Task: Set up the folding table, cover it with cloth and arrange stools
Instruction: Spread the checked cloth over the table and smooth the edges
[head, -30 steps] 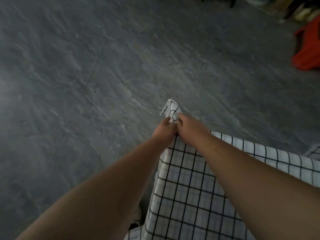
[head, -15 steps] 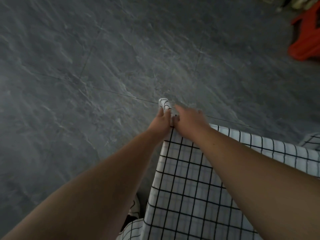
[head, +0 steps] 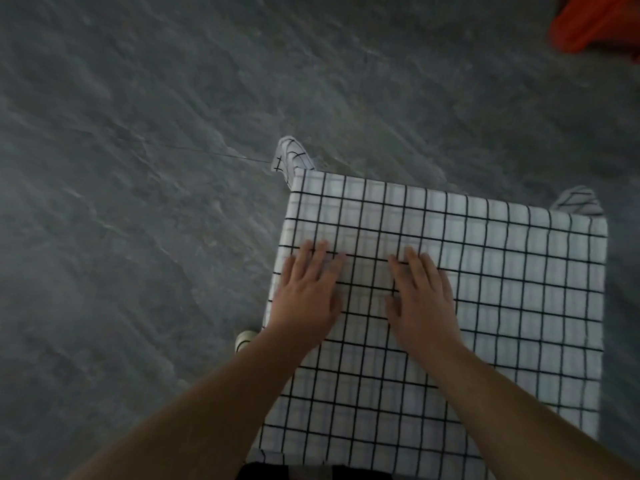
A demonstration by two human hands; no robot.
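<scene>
Head view, looking steeply down. White cloth (head: 485, 289) with a black grid lying flat and taut over a squarish top, filling the lower right of the picture; table beneath fully hidden by it. Far-left corner of the cloth (head: 290, 157) hanging past the edge in a small folded peak, well beyond the fingertips; a second peak (head: 576, 201) showing at the far-right corner.

Left hand (head: 306, 296) palm down on the cloth, close to its left edge, fingers (head: 313, 252) extended forward and only slightly spread, thumb tucked along the inner side. Right hand (head: 420, 299) palm down just beside it, a narrow strip of grid between the two, fingers (head: 414, 259) likewise stretched out and lying close together. Nothing pinched or gripped by either hand; cloth lying under the palms and fingers, running on ahead of the fingertips to the far edge and back under both bare forearms toward the near edge. Some blur on the fingertips, so exact pressure not readable.

Dark grey stone-patterned floor (head: 138, 168) all around the covered top. Toe of a pale shoe (head: 245, 339) just off the cloth's left edge, below the left wrist. Orange-red object (head: 595, 22) at the upper right corner, well apart from the cloth, cut off by the frame.
</scene>
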